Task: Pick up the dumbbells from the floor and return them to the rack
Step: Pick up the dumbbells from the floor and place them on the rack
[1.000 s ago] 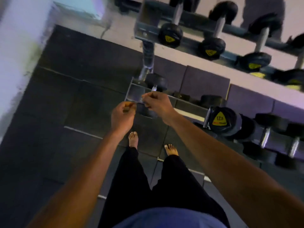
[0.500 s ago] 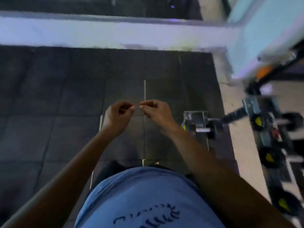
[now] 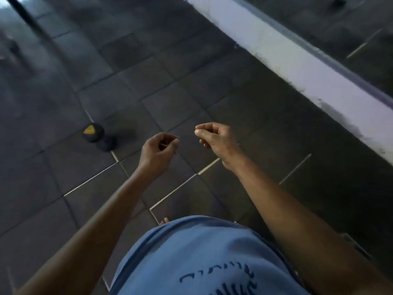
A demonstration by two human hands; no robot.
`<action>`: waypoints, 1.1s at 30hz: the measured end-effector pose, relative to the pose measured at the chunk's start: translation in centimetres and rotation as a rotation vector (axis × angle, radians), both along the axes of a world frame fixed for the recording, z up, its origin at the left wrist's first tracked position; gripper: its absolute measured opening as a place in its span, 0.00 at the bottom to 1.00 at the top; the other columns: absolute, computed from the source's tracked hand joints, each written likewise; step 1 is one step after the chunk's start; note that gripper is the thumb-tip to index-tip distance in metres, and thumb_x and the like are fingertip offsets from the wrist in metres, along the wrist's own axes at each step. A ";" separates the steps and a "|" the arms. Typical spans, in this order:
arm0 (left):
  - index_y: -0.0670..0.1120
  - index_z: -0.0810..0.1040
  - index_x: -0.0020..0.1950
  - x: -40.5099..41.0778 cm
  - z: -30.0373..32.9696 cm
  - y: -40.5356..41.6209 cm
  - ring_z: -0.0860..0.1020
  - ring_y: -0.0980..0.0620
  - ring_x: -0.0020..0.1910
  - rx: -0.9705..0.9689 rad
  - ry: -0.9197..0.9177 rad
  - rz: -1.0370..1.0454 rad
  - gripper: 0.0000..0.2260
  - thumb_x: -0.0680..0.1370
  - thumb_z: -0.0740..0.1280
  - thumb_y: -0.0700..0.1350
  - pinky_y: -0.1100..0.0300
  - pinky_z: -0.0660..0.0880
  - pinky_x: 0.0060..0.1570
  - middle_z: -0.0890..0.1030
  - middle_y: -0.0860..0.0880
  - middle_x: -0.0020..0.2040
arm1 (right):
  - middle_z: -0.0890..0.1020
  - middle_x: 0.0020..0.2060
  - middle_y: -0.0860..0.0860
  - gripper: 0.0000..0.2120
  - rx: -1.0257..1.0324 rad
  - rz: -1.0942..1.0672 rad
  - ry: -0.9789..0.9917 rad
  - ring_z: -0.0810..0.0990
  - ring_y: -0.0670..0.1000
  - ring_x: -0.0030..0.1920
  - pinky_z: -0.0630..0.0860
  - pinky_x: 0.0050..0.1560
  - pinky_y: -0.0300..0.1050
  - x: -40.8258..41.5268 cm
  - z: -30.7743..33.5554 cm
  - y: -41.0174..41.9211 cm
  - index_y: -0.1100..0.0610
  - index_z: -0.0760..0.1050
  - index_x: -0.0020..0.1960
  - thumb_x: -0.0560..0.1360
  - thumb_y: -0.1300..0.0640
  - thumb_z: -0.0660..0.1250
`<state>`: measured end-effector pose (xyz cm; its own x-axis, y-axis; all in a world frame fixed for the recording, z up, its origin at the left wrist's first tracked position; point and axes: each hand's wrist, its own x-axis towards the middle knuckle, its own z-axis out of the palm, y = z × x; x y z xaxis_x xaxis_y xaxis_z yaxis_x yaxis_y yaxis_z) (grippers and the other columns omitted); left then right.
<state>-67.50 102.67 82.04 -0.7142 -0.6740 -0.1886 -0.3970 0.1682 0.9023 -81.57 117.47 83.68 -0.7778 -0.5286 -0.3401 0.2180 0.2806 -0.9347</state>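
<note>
A: Where is the dumbbell (image 3: 99, 136)?

B: On the dark floor (image 3: 212, 86), ahead and to the left of the person, well apart from both hands. One rubber head with a yellow mark faces the camera; the bar between the heads is mostly hidden.

A: And the hands?

B: The left hand (image 3: 158, 149) and right hand (image 3: 215, 137) hang in front of the blue shirt (image 3: 200, 258), fingers loosely curled, holding nothing that I can make out.

A: How will it handle?

B: I judge it rigid and heavy for its size, with rubber ends that could roll. Best taken round the middle bar with a full wrap, lifted level. The rack is not in view.
</note>
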 end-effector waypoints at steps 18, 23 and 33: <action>0.46 0.85 0.51 12.3 -3.5 -25.9 0.84 0.51 0.40 0.126 0.014 0.539 0.04 0.81 0.72 0.45 0.60 0.78 0.40 0.86 0.44 0.43 | 0.89 0.44 0.50 0.05 0.125 0.525 -0.060 0.85 0.46 0.43 0.82 0.47 0.41 7.2 -4.0 -33.7 0.52 0.87 0.52 0.77 0.54 0.78; 0.49 0.85 0.53 10.3 -3.5 -31.4 0.85 0.49 0.43 0.141 0.018 0.713 0.04 0.81 0.71 0.47 0.61 0.80 0.41 0.86 0.48 0.45 | 0.89 0.45 0.50 0.06 0.148 0.756 -0.036 0.85 0.46 0.43 0.81 0.46 0.38 4.2 -4.0 -44.3 0.53 0.87 0.53 0.77 0.54 0.78; 0.50 0.85 0.53 6.6 -6.1 -42.0 0.86 0.53 0.43 0.300 0.112 1.149 0.04 0.81 0.71 0.48 0.67 0.76 0.38 0.87 0.49 0.46 | 0.88 0.47 0.52 0.06 0.269 1.125 0.015 0.84 0.47 0.45 0.84 0.51 0.44 2.5 -5.4 -62.6 0.53 0.87 0.54 0.77 0.55 0.78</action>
<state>-60.94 60.68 75.91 0.2560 -0.8691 -0.4233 -0.0936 -0.4581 0.8839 -79.06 54.83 78.27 0.0813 -0.8368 -0.5414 -0.2917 0.4994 -0.8158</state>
